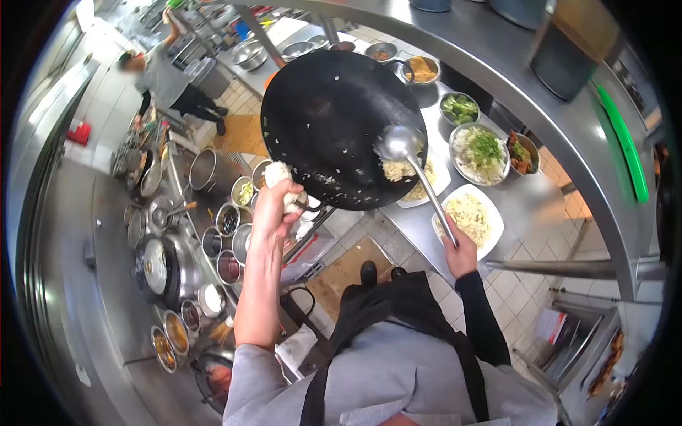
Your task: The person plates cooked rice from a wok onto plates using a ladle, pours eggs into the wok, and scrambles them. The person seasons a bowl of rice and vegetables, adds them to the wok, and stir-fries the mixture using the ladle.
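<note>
1. Currently, the left hand (283, 202) is closed around a bunched white cloth (278, 172) at the near side of the wok (334, 106).
2. Wok position: tilted, its dark interior facing the wearer, overlapping the edge of the steel counter (415, 228) in this view. Loose grains cling to the inner surface.
3. Right hand (460, 248): fingers wrapped around the handle of a long metal ladle (399, 144). The ladle's bowl lies within the wok's outline, near its right rim, beside a clump of rice (398, 170). Whether the ladle touches the wok wall cannot be determined.
4. Beneath that rim, one white dish of rice is partly hidden. A second white plate (496, 226), filled with rice, stands just beside the right hand.
5. Further along the counter: steel bowls, one containing chopped green and white food (482, 148).
6. Across the room, a co-worker (170, 79) stands with one arm raised.
</note>
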Tool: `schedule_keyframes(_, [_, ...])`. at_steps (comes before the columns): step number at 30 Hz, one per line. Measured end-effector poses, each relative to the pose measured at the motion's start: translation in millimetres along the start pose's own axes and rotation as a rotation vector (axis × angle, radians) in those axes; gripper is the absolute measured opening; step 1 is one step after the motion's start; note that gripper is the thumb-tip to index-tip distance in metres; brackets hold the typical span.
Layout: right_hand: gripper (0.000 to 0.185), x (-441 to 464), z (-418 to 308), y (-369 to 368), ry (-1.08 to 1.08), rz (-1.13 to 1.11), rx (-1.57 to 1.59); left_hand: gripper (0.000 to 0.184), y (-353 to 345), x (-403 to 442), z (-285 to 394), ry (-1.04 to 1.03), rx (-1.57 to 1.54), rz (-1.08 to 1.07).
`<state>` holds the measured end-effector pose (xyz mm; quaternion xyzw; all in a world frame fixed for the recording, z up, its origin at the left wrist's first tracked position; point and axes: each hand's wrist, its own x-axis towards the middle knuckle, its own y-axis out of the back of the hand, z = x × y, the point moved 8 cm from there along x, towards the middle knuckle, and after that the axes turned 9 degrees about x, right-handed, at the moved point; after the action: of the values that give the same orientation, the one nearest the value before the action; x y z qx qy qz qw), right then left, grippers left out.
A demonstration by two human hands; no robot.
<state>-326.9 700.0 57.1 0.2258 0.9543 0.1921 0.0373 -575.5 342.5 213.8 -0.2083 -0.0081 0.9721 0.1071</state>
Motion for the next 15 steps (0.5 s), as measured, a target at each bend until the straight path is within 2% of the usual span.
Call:
schedule_keyframes(2, [0.061, -19.0, 3.5, 21.6, -0.067, -0.012, -0.091, 0.008, -1.1, 4.4, -6.5, -0.015, -0.106, 0.058])
schedule_keyframes(5, [0.063, -25.5, 7.1, 45.7, 0.039, 0.028, -0.191, 0.015, -3.7, -1.9, -20.8, -0.098, -0.051, 0.149])
schedule_keyframes(6, [0.063, -26.1, 7.6, 51.2, -0.002, 0.024, -0.263, 0.021, -5.0, -9.1, -26.7, -0.121, -0.022, 0.281])
schedule_keyframes(9, [0.063, -27.3, 3.0, 48.0, 0.056, 0.043, -0.335, 0.033, 5.0, -45.0, -34.9, -0.257, 0.091, 0.467])
schedule_keyframes(10, [0.059, -28.7, -0.3, 40.0, 0.171, 0.068, -0.276, 0.036, 16.5, -60.0, -34.7, -0.352, 0.108, 0.503])
schedule_keyframes(12, [0.050, -33.4, 10.1, 11.0, 0.105, -0.012, -0.040, 0.031, 46.2, -95.6, -51.1, -0.220, 0.020, 0.484])
schedule_keyframes(15, [0.020, -42.5, -24.4, -72.2, -0.396, -0.451, 0.566, 0.018, 109.4, -164.0, -84.1, -0.139, -0.257, 0.528])
